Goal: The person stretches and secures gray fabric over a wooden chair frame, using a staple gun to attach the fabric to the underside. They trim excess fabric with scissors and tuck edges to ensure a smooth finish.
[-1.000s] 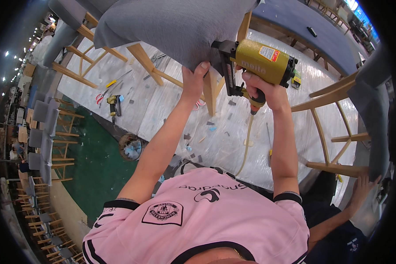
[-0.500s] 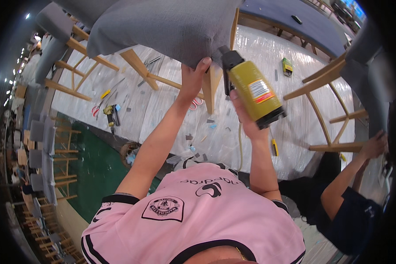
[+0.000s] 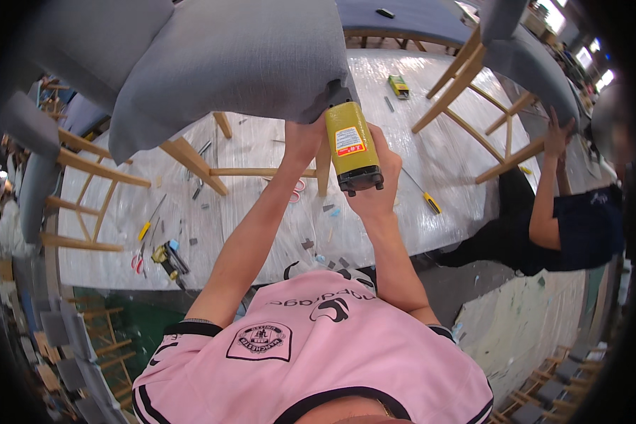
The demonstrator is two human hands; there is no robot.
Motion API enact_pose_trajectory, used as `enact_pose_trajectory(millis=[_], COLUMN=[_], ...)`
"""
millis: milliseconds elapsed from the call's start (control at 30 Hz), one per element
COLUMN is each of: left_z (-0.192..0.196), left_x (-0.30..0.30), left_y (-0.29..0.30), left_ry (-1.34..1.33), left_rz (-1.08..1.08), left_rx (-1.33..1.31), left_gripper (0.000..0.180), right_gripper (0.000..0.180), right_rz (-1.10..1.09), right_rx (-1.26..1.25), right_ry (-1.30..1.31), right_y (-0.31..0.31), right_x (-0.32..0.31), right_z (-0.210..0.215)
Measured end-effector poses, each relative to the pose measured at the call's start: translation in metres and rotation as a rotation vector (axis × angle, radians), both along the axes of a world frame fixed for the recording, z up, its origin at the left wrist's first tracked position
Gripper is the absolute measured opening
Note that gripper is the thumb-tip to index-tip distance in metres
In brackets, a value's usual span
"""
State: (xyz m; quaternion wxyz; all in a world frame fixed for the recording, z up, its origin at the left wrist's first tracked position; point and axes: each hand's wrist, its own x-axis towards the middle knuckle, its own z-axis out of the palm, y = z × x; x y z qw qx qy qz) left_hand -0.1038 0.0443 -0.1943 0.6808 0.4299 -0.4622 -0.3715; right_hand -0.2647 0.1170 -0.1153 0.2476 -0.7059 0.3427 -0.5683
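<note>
A chair with grey upholstery stands before me, its fabric-covered seat corner facing my hands. My right hand is closed round a yellow staple gun with a black end cap. The tool's nose is against or very close to the seat corner; actual contact cannot be told. My left hand grips the fabric under that corner, beside the chair's front wooden leg. Its fingertips are mostly hidden by the staple gun and the seat.
A film-covered table bears scissors, a second staple gun, a yellow-handled screwdriver, a small green box and fabric scraps. At the right, a co-worker's hand touches another grey chair.
The staple gun has swung left and in to the seat corner, its nose now at the fabric. My left hand stays at the corner. The whole view has shifted.
</note>
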Motion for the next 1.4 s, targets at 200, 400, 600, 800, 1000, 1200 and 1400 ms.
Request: enact_pose_trajectory(millis=[200, 400, 600, 800, 1000, 1200, 1400], left_z=[0.001, 0.013, 0.027, 0.01, -0.04, -0.018, 0.043], left_x=[0.008, 0.009, 0.004, 0.005, -0.003, -0.018, -0.029], left_y=[0.003, 0.002, 0.01, 0.039, 0.103, 0.119, 0.087], left_ry=[0.006, 0.043, 0.006, -0.026, -0.03, -0.418, -1.198], left_rz=[-0.142, -0.149, -0.1, 0.031, 0.034, 0.25, 0.695], left_rx=[-0.137, -0.144, -0.142, -0.04, 0.301, 0.014, -0.261], left_gripper=[0.032, 0.031, 0.035, 0.048, 0.037, 0.031, 0.041], right_gripper=[0.031, 0.033, 0.031, 0.046, 0.063, 0.073, 0.046], right_rz=[-0.107, -0.179, -0.19, -0.129, 0.037, 0.069, 0.246], right_rx=[-0.003, -0.023, -0.007, 0.274, 0.827, 1.019, 0.331], right_ry=[0.008, 0.014, -0.017, 0.16, 0.589, 0.722, 0.307], right_y=[0.011, 0.014, 0.024, 0.036, 0.008, -0.007, -0.115], right_x=[0.022, 0.027, 0.018, -0.047, -0.118, -0.135, -0.085], right_z=[-0.002, -0.001, -0.004, -0.094, -0.284, -0.398, -0.285])
